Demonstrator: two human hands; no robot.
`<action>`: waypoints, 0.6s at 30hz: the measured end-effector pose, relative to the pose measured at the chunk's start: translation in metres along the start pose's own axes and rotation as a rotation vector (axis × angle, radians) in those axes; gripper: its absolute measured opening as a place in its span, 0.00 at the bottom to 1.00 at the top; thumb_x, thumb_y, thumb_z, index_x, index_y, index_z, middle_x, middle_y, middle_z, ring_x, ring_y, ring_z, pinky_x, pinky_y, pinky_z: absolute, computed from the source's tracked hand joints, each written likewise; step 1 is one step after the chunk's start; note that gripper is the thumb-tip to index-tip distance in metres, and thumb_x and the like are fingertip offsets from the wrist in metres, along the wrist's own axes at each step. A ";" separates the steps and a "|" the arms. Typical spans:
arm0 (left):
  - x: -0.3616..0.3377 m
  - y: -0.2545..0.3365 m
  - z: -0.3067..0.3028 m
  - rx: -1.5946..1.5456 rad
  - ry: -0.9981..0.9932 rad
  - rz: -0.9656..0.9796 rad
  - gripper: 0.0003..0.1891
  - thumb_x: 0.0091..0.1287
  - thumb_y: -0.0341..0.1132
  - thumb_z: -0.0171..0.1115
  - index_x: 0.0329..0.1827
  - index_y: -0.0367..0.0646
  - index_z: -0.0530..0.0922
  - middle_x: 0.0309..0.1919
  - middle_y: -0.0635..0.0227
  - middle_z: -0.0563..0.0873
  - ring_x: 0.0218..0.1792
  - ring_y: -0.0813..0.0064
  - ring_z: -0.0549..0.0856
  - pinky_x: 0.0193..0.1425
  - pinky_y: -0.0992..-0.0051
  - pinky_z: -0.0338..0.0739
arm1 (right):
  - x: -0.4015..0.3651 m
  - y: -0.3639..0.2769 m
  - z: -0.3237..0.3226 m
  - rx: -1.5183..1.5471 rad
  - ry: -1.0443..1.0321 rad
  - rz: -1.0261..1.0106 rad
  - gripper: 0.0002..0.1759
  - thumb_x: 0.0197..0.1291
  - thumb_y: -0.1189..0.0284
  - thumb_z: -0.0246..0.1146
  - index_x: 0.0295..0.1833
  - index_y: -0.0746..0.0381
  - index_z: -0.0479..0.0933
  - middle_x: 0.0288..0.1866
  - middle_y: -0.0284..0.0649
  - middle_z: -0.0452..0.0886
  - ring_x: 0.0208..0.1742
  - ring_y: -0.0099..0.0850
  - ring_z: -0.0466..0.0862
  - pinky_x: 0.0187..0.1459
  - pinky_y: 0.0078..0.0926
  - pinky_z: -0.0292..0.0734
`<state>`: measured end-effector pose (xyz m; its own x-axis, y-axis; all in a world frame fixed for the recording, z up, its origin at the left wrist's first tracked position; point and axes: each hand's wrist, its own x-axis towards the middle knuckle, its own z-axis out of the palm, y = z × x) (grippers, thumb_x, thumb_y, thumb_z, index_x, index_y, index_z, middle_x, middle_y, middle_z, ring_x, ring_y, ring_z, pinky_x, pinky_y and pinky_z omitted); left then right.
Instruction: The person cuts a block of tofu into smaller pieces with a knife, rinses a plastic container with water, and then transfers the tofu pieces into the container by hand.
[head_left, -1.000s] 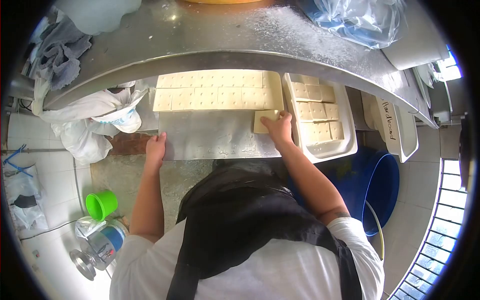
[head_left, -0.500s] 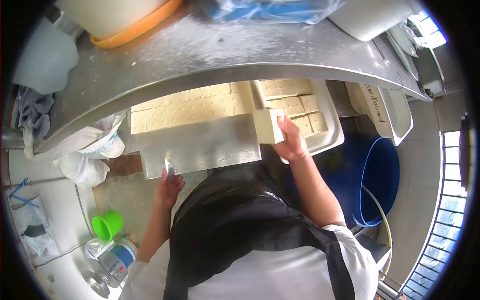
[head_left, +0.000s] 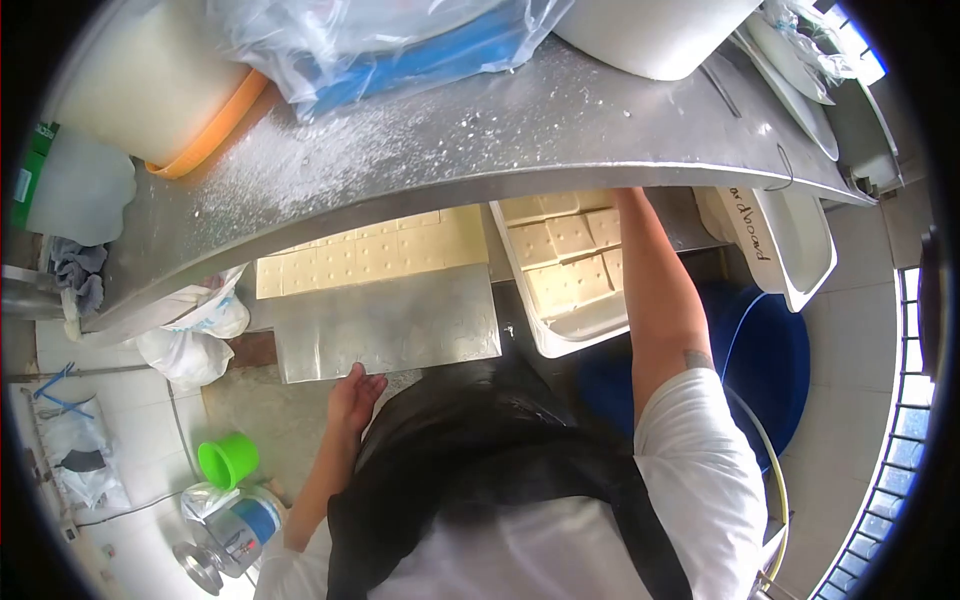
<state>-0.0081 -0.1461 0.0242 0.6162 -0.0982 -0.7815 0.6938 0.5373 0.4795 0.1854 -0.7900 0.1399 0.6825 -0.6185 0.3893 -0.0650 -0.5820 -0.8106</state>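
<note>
My left hand (head_left: 356, 398) is at the near edge of a metal tray (head_left: 390, 325), fingers slightly apart and nothing visible in them. Cream-coloured tofu (head_left: 370, 255), scored into dimpled squares, lies on the far part of that tray, with bare metal in front. To its right, a white plastic tub (head_left: 548, 340) contains several tofu blocks (head_left: 570, 285). My right forearm (head_left: 665, 280) reaches over the tub's right side and under the metal shelf, which hides my right hand and anything in it.
The metal shelf (head_left: 480, 140), dusted with white powder, overhangs the trays. On it stand pale buckets and a plastic-wrapped blue item (head_left: 420, 65). A white bin (head_left: 790, 245) and blue barrel (head_left: 760, 360) are at right. A green bucket (head_left: 228, 460) stands on the floor at left.
My right hand, which held a tofu block beside the tub, has gone forward under the shelf out of sight. My left hand stays by the tray's near edge. The view has shifted.
</note>
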 end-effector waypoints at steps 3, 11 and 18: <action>-0.008 -0.002 0.005 0.004 0.029 0.004 0.14 0.82 0.39 0.63 0.58 0.36 0.76 0.52 0.52 0.83 0.56 0.49 0.85 0.67 0.46 0.83 | 0.010 0.023 0.013 -0.115 -0.097 0.012 0.22 0.66 0.71 0.74 0.62 0.68 0.80 0.57 0.50 0.87 0.57 0.45 0.88 0.61 0.42 0.82; -0.052 0.039 0.017 0.404 0.123 -0.049 0.14 0.82 0.45 0.61 0.46 0.43 0.79 0.31 0.63 0.86 0.34 0.64 0.89 0.40 0.62 0.88 | -0.062 0.030 0.008 -0.343 -0.129 -0.290 0.20 0.67 0.70 0.73 0.60 0.67 0.81 0.57 0.54 0.87 0.56 0.50 0.88 0.60 0.45 0.82; 0.015 0.187 -0.020 1.088 0.510 1.040 0.23 0.76 0.51 0.67 0.46 0.34 0.79 0.38 0.52 0.85 0.41 0.58 0.84 0.49 0.60 0.78 | -0.260 -0.111 -0.041 -0.360 -0.619 -0.104 0.25 0.73 0.59 0.67 0.64 0.67 0.79 0.46 0.60 0.86 0.51 0.60 0.87 0.54 0.55 0.83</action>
<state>0.1228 -0.0305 0.0942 0.9425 0.3132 0.1165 0.1295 -0.6638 0.7366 -0.0148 -0.5857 0.1464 0.9785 -0.1997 0.0510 -0.1399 -0.8253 -0.5471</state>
